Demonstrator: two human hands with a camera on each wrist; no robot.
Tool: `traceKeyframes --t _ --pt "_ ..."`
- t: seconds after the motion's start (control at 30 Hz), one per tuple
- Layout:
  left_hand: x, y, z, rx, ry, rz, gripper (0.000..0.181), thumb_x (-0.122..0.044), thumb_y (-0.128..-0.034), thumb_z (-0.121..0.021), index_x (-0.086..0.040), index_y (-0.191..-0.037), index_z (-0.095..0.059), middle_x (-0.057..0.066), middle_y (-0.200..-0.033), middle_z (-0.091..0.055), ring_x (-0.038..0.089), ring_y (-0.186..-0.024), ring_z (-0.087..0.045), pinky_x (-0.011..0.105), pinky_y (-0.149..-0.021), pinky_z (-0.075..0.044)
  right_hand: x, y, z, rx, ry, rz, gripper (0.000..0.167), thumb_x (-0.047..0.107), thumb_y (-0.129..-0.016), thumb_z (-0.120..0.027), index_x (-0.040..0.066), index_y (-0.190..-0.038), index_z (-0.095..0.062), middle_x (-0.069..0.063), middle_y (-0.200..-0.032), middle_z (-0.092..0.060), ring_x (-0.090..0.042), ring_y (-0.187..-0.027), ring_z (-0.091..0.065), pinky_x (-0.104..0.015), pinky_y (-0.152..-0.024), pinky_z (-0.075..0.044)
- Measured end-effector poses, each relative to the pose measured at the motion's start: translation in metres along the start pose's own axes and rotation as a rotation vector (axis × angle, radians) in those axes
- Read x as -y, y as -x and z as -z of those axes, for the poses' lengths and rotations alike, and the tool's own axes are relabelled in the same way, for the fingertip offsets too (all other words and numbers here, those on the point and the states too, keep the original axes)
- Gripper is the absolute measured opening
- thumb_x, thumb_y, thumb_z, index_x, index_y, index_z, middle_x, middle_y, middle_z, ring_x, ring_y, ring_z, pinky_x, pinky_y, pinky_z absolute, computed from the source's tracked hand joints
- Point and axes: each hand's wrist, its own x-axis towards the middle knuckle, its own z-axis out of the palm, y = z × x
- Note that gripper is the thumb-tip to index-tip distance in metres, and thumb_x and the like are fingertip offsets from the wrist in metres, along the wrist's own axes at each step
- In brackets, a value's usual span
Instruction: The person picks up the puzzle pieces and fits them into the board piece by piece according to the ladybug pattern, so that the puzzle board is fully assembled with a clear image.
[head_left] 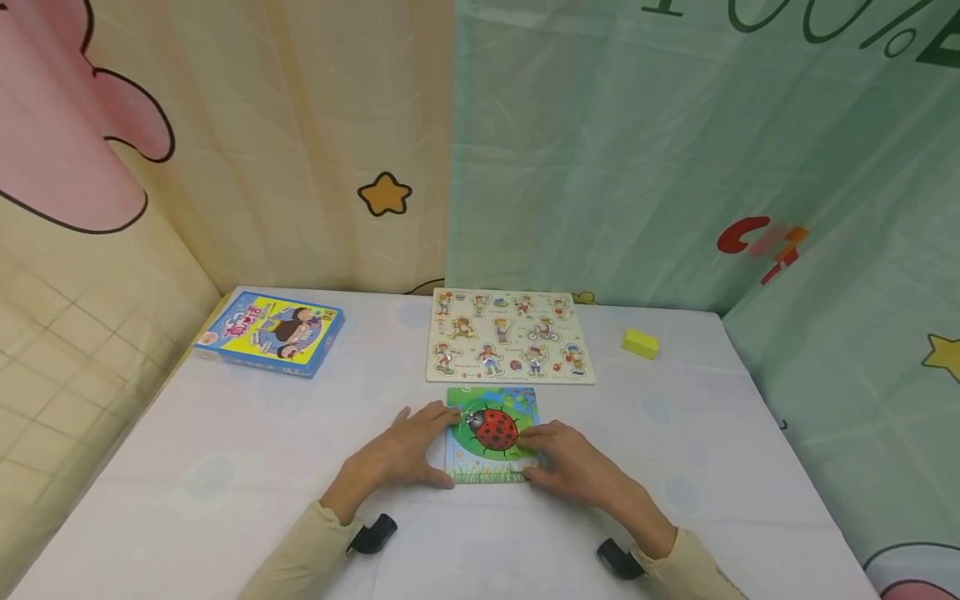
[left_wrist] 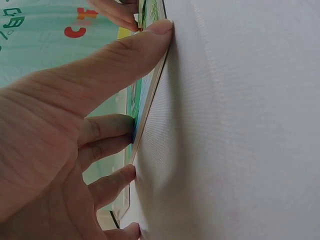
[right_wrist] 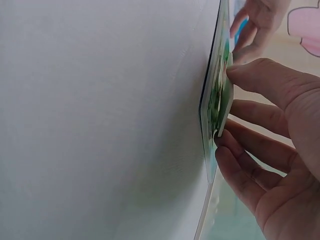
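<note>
A square ladybug puzzle (head_left: 491,467) with a green and blue picture lies flat on the white table. My left hand (head_left: 405,450) rests along its left side, thumb (left_wrist: 159,29) at the near corner and other fingers touching the edge and the tabletop. At the right side, my right hand (head_left: 570,462) pinches a green-faced puzzle piece (right_wrist: 227,102) between thumb and fingertips. In the right wrist view that piece stands slightly raised and tilted from the board (right_wrist: 207,110) beneath. How far it lifts on its far side is hidden.
Just behind the puzzle lies a cream pegboard (head_left: 510,337) with cartoon figures. A blue and yellow box (head_left: 273,333) sits at the back left, a small yellow block (head_left: 640,343) at the back right. Curtains (head_left: 585,167) hang behind the table (head_left: 225,517).
</note>
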Motion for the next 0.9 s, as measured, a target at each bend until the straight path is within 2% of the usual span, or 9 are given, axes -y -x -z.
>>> traceKeyframes --t 0.17,0.37,0.63,0.77,0.9 --pt "0.0 -0.001 0.0 -0.002 0.002 -0.005 0.092 -0.037 -0.0732 -0.089 -0.009 -0.149 -0.046 0.012 -0.159 -0.038 0.031 -0.151 -0.028 0.064 -0.122 -0.015 0.0 -0.001 0.0 0.015 0.013 -0.001 0.036 0.022 -0.086 -0.077 0.005 -0.117 -0.073 -0.008 -0.124 -0.071 -0.022 -0.112 -0.064 -0.041 -0.096 -0.054" --pt "0.001 -0.001 0.0 -0.002 -0.001 -0.008 0.092 -0.037 -0.0732 -0.089 -0.009 -0.149 -0.046 0.011 -0.159 -0.038 0.031 -0.151 -0.028 0.064 -0.122 -0.015 0.0 -0.002 0.0 0.017 0.058 0.036 0.029 0.019 -0.086 -0.078 0.006 -0.112 -0.077 -0.008 -0.124 -0.072 -0.017 -0.102 -0.064 -0.034 -0.086 -0.057" --pt "0.0 0.002 -0.001 -0.004 -0.009 -0.001 0.092 -0.037 -0.0733 -0.089 -0.01 -0.15 -0.046 0.011 -0.159 -0.038 0.031 -0.151 -0.028 0.063 -0.123 -0.015 0.001 -0.005 0.004 0.043 0.109 0.071 0.028 0.02 -0.088 -0.076 0.007 -0.114 -0.076 -0.008 -0.123 -0.072 -0.02 -0.103 -0.061 -0.036 -0.088 -0.056" --pt "-0.001 0.002 0.002 -0.005 -0.012 0.004 0.092 -0.036 -0.0736 -0.089 -0.009 -0.15 -0.045 0.011 -0.16 -0.038 0.03 -0.152 -0.027 0.062 -0.123 -0.014 0.005 -0.006 0.005 0.061 0.121 0.046 0.026 0.021 -0.09 -0.075 0.008 -0.113 -0.077 -0.007 -0.12 -0.07 -0.02 -0.104 -0.059 -0.036 -0.089 -0.055" --pt "-0.001 0.003 0.003 -0.005 -0.007 0.011 0.092 -0.034 -0.074 -0.089 -0.01 -0.15 -0.045 0.01 -0.159 -0.038 0.03 -0.152 -0.026 0.061 -0.124 -0.014 0.014 -0.003 0.007 0.102 0.205 0.027 0.028 0.026 -0.095 -0.068 0.011 -0.117 -0.075 -0.009 -0.126 -0.064 -0.022 -0.106 -0.058 -0.037 -0.087 -0.055"
